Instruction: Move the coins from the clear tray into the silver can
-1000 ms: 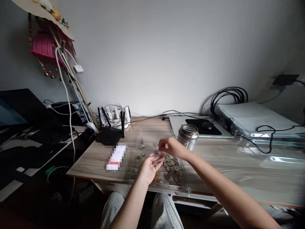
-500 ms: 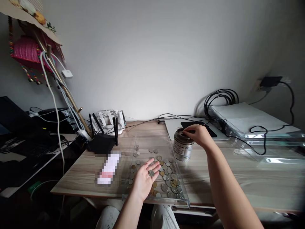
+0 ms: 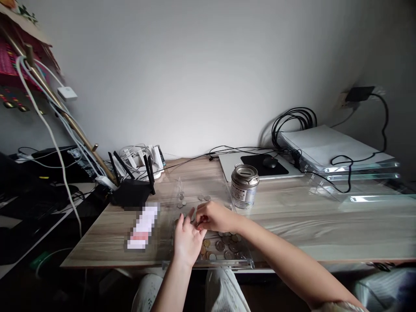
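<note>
My left hand [image 3: 187,243] is held palm up above a clear plastic tray [image 3: 214,180], its fingers spread. Fingertips of my right hand [image 3: 217,217] pinch together at the left hand's fingers, where a coin lay a moment before; the coin is now mostly hidden by them. Silver and gold-coloured coins [image 3: 220,246] lie scattered in the tray under both hands. Just beyond the tray's right side stands a round metal coin bank [image 3: 244,193], shaped like a small milk can with a slot in its top.
A black router [image 3: 131,193] and a blurred paper slip [image 3: 143,227] are on the left of the desk. Behind the coin bank, a mouse [image 3: 269,162] rests on a black pad. Stacked clear trays [image 3: 338,147] and coiled cable [image 3: 292,123] occupy the right back.
My right hand has come from the top of the coin bank to my left palm, and its fingers now cover the coin there. The view has shifted slightly.
</note>
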Tool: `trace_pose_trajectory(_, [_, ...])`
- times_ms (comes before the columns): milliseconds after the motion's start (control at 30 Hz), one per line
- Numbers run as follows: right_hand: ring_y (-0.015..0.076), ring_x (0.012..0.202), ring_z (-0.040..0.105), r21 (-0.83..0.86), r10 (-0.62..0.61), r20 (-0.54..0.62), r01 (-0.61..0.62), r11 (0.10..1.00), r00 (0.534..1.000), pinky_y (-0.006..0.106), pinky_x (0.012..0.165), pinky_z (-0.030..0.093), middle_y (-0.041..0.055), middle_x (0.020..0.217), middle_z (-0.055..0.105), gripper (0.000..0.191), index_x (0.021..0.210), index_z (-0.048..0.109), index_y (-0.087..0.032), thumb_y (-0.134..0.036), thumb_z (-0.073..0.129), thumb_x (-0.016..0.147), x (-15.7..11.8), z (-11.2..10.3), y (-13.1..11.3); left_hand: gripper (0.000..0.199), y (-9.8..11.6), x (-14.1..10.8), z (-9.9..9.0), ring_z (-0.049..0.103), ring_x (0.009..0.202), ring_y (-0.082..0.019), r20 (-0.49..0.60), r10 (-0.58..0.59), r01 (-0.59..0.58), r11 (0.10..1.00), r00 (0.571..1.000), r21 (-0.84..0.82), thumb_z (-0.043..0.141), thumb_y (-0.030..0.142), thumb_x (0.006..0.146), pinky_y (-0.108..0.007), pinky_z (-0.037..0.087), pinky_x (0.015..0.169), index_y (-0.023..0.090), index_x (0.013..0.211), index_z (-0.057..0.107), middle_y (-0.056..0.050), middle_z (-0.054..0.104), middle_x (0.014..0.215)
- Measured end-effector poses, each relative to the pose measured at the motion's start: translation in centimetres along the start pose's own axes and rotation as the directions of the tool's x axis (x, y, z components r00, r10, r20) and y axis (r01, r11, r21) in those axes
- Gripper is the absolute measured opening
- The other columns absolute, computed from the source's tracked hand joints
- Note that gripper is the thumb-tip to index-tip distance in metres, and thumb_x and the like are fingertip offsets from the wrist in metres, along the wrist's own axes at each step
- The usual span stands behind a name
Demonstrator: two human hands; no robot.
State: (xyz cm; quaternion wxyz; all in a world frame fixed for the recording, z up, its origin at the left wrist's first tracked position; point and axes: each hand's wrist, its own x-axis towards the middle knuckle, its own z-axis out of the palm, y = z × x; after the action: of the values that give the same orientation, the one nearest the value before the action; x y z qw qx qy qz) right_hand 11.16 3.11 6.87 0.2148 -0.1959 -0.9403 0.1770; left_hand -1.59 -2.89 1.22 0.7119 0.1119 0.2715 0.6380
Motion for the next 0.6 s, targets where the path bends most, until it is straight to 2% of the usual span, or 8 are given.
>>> trace_pose_trajectory(100, [0.0107, 0.066, 0.058, 0.004, 0.082, -0.252, -0.083, 0.997, 0.964, 0.021, 0.059, 0.045, -0.0015, 0.077, 0.065, 0.017, 0.081, 0.066, -0.026, -0.022, 0.05, 0.078, -0.8, -3.7, 1.6, 0.039, 0.0, -0.1, 0.2, 0.05, 0.107, -0.021, 0.004, -0.06, 0.06, 0.995, 0.998, 0.076, 0.037, 0.038, 0.08, -0.037, 0.034, 0.093, 0.018, 0.108, 0.055, -0.011, 0.058, 0.109])
trace_pose_trajectory(200, [0.0143, 0.074, 0.057, -0.094, 0.223, -0.554, -0.326, 0.941, 0.802, 0.025, 0.064, 0.043, 0.0008, 0.082, 0.065, 0.018, 0.083, 0.066, -0.023, -0.027, 0.05, 0.077, -2.5, -8.3, 3.9, 0.04, 0.0, -0.3, 0.3, 0.043, 0.115, -0.022, 0.033, -0.087, 0.08, 0.983, 0.996, 0.164, 0.039, 0.036, 0.079, -0.036, 0.029, 0.097, 0.015, 0.11, 0.055, -0.014, 0.054, 0.116])
trace_pose_trajectory(267, [0.0164, 0.078, 0.056, -0.158, 0.297, -0.628, -0.492, 0.856, 0.719, 0.026, 0.066, 0.042, 0.0017, 0.081, 0.066, 0.017, 0.08, 0.068, -0.023, -0.029, 0.053, 0.074, -3.7, -10.4, 5.5, 0.04, 0.0, -0.3, 0.3, 0.04, 0.117, -0.022, 0.036, -0.079, 0.071, 0.978, 0.996, 0.198, 0.04, 0.034, 0.079, -0.036, 0.026, 0.099, 0.017, 0.112, 0.053, -0.013, 0.052, 0.119])
trace_pose_trajectory(300, [0.0172, 0.079, 0.056, -0.18, 0.333, -0.631, -0.55, 0.816, 0.701, 0.026, 0.067, 0.042, 0.0019, 0.081, 0.066, 0.017, 0.078, 0.068, -0.023, -0.029, 0.054, 0.073, -4.3, -11.0, 6.2, 0.04, 0.0, -0.4, 0.3, 0.039, 0.118, -0.021, 0.031, -0.072, 0.064, 0.975, 0.997, 0.212, 0.04, 0.033, 0.079, -0.036, 0.025, 0.099, 0.018, 0.113, 0.053, -0.012, 0.051, 0.12])
trace_pose_trajectory(400, [0.0176, 0.081, 0.056, -0.216, 0.409, -0.562, -0.604, 0.767, 0.719, 0.025, 0.07, 0.041, 0.0013, 0.078, 0.066, 0.015, 0.074, 0.069, -0.023, -0.023, 0.055, 0.07, -5.1, -11.2, 7.8, 0.039, -0.1, -0.3, 0.3, 0.035, 0.121, -0.02, 0.015, -0.045, 0.04, 0.965, 0.999, 0.259, 0.039, 0.033, 0.08, -0.037, 0.023, 0.1, 0.021, 0.115, 0.051, -0.01, 0.049, 0.124])
trace_pose_trajectory(500, [0.0169, 0.079, 0.056, -0.203, 0.395, -0.524, -0.561, 0.803, 0.755, 0.025, 0.072, 0.041, 0.0015, 0.077, 0.066, 0.015, 0.073, 0.069, -0.021, -0.022, 0.054, 0.07, -4.9, -10.5, 8.2, 0.038, -0.2, -0.4, 0.3, 0.034, 0.122, -0.02, 0.008, -0.017, 0.014, 0.948, 1.0, 0.317, 0.039, 0.033, 0.079, -0.036, 0.022, 0.1, 0.021, 0.112, 0.053, -0.009, 0.048, 0.125])
trace_pose_trajectory(533, [0.0172, 0.079, 0.056, -0.196, 0.367, -0.562, -0.549, 0.812, 0.742, 0.025, 0.073, 0.041, 0.0023, 0.078, 0.066, 0.016, 0.075, 0.068, -0.02, -0.023, 0.053, 0.071, -4.7, -10.2, 8.0, 0.038, -0.3, -0.4, 0.2, 0.033, 0.122, -0.02, 0.007, -0.004, 0.002, 0.943, 1.0, 0.334, 0.039, 0.034, 0.079, -0.036, 0.023, 0.1, 0.021, 0.112, 0.054, -0.009, 0.048, 0.125])
trace_pose_trajectory(600, [0.0178, 0.081, 0.055, -0.176, 0.294, -0.68, -0.538, 0.824, 0.672, 0.027, 0.075, 0.04, 0.0044, 0.083, 0.065, 0.021, 0.085, 0.067, -0.018, -0.024, 0.049, 0.074, -4.0, -9.2, 7.0, 0.037, -0.4, -0.6, 0.1, 0.033, 0.122, -0.02, 0.006, 0.035, -0.035, 0.926, 0.999, 0.376, 0.039, 0.034, 0.079, -0.036, 0.024, 0.099, 0.022, 0.11, 0.055, -0.008, 0.047, 0.126])
